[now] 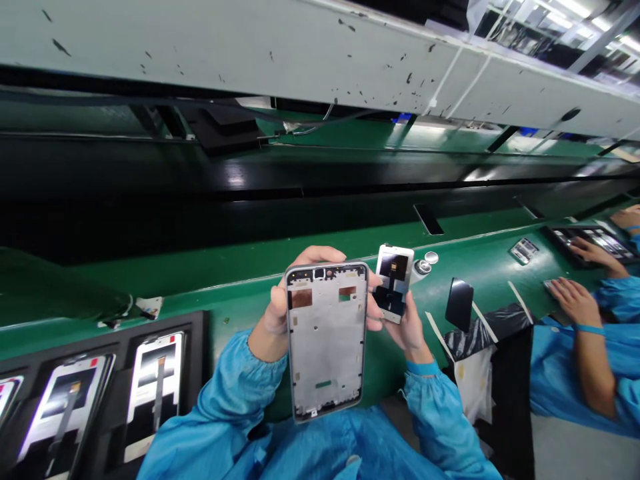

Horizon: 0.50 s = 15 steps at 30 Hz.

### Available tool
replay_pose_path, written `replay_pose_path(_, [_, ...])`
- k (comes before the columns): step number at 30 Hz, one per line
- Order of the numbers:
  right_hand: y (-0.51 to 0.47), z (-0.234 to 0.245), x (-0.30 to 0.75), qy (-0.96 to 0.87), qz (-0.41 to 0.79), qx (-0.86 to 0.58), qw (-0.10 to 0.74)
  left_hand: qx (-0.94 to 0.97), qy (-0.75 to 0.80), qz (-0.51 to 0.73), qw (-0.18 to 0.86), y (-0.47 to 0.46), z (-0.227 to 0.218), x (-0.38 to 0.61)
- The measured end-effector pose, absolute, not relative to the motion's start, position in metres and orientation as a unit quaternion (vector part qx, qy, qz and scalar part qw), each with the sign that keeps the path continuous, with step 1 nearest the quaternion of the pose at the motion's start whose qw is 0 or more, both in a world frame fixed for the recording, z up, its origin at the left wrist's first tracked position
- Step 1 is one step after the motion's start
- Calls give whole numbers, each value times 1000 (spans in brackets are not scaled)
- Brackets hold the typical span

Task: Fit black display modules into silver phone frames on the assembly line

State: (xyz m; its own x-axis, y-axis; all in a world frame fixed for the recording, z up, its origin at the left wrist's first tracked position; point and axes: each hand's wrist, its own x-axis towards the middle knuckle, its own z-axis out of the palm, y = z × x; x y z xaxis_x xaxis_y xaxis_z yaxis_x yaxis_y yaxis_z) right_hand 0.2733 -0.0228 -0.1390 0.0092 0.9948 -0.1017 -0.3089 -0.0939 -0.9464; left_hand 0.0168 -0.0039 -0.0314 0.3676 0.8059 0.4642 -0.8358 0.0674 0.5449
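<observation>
At centre frame, left hand grasping the phone frame by its edges and right hand pinching a display module unsupported above the green bench, either part could slip and crack.

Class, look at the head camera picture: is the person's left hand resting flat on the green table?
No, the left hand is raised off the green table, gripping the phone frame upright by its edge.

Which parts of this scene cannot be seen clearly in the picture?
Head view only:
- Left hand: mostly hidden behind the phone frame it holds.
- Display panel in the right hand: markings too small.
- Tray of panels: cut by the left edge.
- Co-worker's hand: its work is blurred.
</observation>
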Motion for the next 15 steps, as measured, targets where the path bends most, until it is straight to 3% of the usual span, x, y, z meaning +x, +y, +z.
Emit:
replay_pose_path(6, [-35, -104, 289, -426, 552, -425, 577, 404, -12, 533, 744, -9, -23, 15])
replay_pose_path(11, [-54, -51, 297, -536, 470, -379, 591, 400, 50, 607, 685, 10, -16, 21])
replay_pose_path(15, [-53, -23, 285, -664, 387, -383, 513, 389, 118, 665, 627, 43, -26, 29])
